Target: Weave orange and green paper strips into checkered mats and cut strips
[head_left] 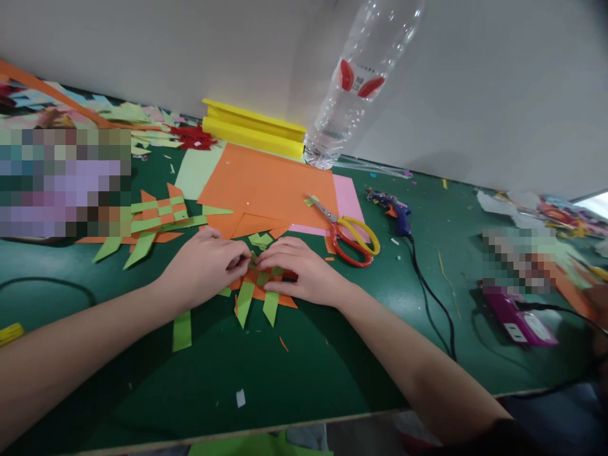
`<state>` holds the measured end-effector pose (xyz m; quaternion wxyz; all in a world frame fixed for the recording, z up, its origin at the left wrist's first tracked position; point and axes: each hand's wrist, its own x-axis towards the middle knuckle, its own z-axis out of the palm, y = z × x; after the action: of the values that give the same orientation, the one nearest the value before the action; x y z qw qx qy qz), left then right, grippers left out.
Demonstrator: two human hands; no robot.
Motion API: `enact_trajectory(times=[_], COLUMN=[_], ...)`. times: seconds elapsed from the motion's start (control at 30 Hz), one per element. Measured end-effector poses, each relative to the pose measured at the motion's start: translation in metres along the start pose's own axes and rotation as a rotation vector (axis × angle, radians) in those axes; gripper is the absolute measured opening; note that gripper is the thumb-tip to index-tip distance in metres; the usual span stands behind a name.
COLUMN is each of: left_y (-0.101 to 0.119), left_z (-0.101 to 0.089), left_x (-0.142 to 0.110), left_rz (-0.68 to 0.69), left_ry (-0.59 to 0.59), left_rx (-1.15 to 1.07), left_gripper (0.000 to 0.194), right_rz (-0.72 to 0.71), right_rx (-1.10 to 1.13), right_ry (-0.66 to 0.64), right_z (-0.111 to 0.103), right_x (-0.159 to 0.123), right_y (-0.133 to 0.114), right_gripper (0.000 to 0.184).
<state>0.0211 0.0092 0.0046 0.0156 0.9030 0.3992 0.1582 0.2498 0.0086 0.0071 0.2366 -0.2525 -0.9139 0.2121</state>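
Both my hands meet over a woven paper piece (245,303) of green and orange strips lying on the green table. My left hand (202,263) pinches its upper edge with thumb and fingertips. From the other side my right hand (304,269) grips it, fingers bent over the top and thumb low on the weave. The fingers hide the middle of the piece. Cut strip ends point toward me. A similar woven paper shape (161,215), fish-like, lies to the left. Red-and-yellow-handled scissors (349,237) rest open beyond my right hand.
Orange paper sheets (266,180) lie behind my hands. A tall plastic bottle (354,88) stands by the wall beside a folded yellow paper strip (251,130). A blue glue gun (399,218) trails a cord at right, near a purple power strip (517,316). Paper scraps (128,114) pile up back left.
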Motion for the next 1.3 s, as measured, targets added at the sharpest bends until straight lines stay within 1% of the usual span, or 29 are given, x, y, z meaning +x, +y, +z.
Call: enact_trajectory(times=[0.13, 0.3, 0.57, 0.8, 1.03, 1.13, 1.27, 1.3], left_y=[-0.0012, -0.0044, -0.0042, -0.0043, -0.0032, -0.0025, -0.0022, -0.0022], left_z=[0.0000, -0.0003, -0.0026, -0.0002, -0.0011, -0.0011, -0.0042, -0.0054], left_x=[0.0005, 0.0003, 0.0019, 0.0012, 0.0011, 0.0006, -0.0015, -0.0024], left_rz=[-0.022, -0.019, -0.022, -0.055, -0.051, -0.022, 0.050, 0.081], left_ry=[0.001, 0.009, 0.010, -0.022, -0.004, 0.048, 0.216, 0.244], left_rx=[-0.061, -0.106, -0.131, -0.150, -0.157, -0.136, -0.047, -0.006], left_gripper=[0.024, 0.025, 0.027, 0.026, 0.023, 0.028, 0.028, 0.029], right_rz=[-0.004, -0.035, -0.040, -0.009, 0.012, 0.035, 0.047, 0.050], right_rx=[-0.001, -0.014, -0.026, -0.025, -0.021, -0.018, 0.003, 0.004], right_ry=[0.031, 0.036, 0.035, 0.021, 0.063, 0.067, 0.053, 0.049], right_z=[-0.0013, -0.0002, 0.0007, 0.0007, 0.0009, 0.0008, 0.0007, 0.0007], right_x=[0.0008, -0.0011, -0.0019, -0.0015, -0.0012, -0.0009, -0.0002, -0.0002], right_y=[-0.0016, -0.0012, -0.0005, -0.0010, -0.0013, -0.0017, -0.0019, -0.0018], right_gripper=[0.024, 0.013, 0.015, 0.014, 0.015, 0.014, 0.015, 0.015])
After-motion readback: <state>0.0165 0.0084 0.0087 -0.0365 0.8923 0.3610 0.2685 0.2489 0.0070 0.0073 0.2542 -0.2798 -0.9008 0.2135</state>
